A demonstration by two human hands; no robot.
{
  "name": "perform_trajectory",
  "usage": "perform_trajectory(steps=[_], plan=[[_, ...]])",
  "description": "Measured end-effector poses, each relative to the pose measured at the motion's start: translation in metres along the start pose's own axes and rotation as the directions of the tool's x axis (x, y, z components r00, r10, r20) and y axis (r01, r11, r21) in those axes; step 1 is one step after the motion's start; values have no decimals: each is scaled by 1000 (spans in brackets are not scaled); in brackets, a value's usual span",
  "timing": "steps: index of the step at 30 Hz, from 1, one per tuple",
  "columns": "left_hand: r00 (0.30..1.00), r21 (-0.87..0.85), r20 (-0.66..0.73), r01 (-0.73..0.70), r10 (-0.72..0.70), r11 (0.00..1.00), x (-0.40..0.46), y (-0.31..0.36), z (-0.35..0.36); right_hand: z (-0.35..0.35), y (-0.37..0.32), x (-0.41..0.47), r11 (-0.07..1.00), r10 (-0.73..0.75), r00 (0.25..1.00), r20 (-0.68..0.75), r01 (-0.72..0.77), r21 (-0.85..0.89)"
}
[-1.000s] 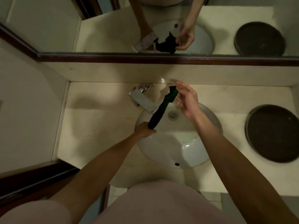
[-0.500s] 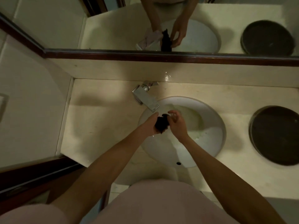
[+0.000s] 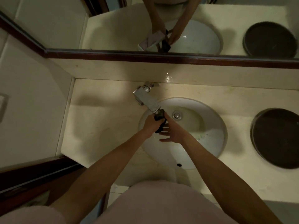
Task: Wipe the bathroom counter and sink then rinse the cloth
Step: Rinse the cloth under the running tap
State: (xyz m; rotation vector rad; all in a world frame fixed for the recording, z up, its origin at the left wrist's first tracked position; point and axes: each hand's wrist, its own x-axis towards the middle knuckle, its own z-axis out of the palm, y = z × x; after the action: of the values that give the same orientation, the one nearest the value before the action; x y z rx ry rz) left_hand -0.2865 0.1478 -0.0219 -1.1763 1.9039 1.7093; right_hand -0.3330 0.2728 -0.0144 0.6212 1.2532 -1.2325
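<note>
The rinsing step is judged under way: the dark bunched cloth [image 3: 159,122] is clenched in the left hand [image 3: 151,125] under the chrome faucet spout [image 3: 148,101], over the white oval sink [image 3: 210,143], the right hand [image 3: 172,132] spread loose beside it, so squeezing seems called for next.

My view from above: both forearms bare to the elbow, no sleeves, watch or rings visible; a pale pink garment [image 3: 158,202] covers my torso and left shoulder.
</note>
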Motion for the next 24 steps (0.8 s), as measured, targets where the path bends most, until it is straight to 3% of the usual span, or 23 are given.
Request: perform_trajectory(steps=[3,7,9,11,13,15,19,22,24], plan=[[986,334,101,-160,133,929,-14,6,0,10,-1,16,982,-7,988,157,-23,188],[958,538,237,-267,161,799,-17,5,-19,15,-5,36,944,-132,991,-28,135,301],[981,446,127,-188,146,875,-12,3,-32,13,-11,34,945,-214,968,-128,239,224],[998,293,-5,-66,70,954,-7,8,-40,9,-17,26,962,-258,963,-71,263,67],[993,-31,44,108,-107,994,-2,18,-40,5,-22,18,965,-243,966,88,250,-75],[979,-227,120,190,-166,955,1,24,-42,2,-28,12,959,-190,958,216,228,-168],[998,-236,44,51,-42,970,10,20,-43,-1,-40,12,955,-175,947,268,229,-187],[999,-245,-53,-8,-5,970,14,25,-47,-6,-45,24,961,-271,957,103,276,-35],[1000,-157,-2,12,-13,988,10,26,-46,-3,-44,34,941,-307,951,-32,308,137]])
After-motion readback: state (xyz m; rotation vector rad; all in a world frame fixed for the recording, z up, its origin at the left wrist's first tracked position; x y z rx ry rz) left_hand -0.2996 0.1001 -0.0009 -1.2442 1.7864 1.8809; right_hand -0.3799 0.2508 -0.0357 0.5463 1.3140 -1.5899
